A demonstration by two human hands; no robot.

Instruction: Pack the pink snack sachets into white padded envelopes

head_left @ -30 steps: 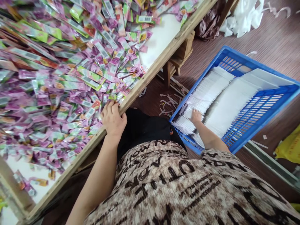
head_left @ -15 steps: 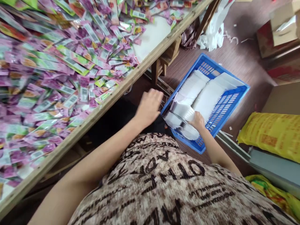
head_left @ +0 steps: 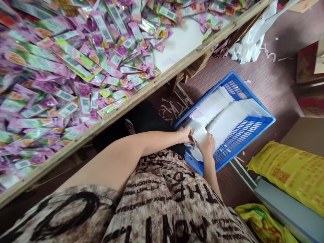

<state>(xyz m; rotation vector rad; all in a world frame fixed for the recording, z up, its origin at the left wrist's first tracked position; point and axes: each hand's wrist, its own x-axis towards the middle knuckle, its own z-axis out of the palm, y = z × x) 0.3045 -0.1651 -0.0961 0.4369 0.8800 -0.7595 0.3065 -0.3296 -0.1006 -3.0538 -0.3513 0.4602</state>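
Observation:
In the head view, a blue plastic basket (head_left: 243, 143) stands on the floor, with rows of thin white packets (head_left: 231, 118) packed on edge inside. My left hand (head_left: 186, 135) grips the left side of a small stack of white packets (head_left: 199, 131) at the basket's near end. My right hand (head_left: 207, 144) is closed on the right side of that same stack. Some fingers of both hands are hidden behind the stack. What is printed on the packets, if anything, cannot be made out.
On the left, a wood-edged table (head_left: 174, 45) bears a heap of purple and green snack sachets (head_left: 83, 64). White scraps (head_left: 249, 45) lie on the floor beyond the basket. A yellow sack (head_left: 286, 172) and cardboard boxes (head_left: 307, 64) stand to the right.
My left hand has come right and down from above the basket's left side and now grips the white stack. My right hand has shifted slightly left and down. The camera view has shifted.

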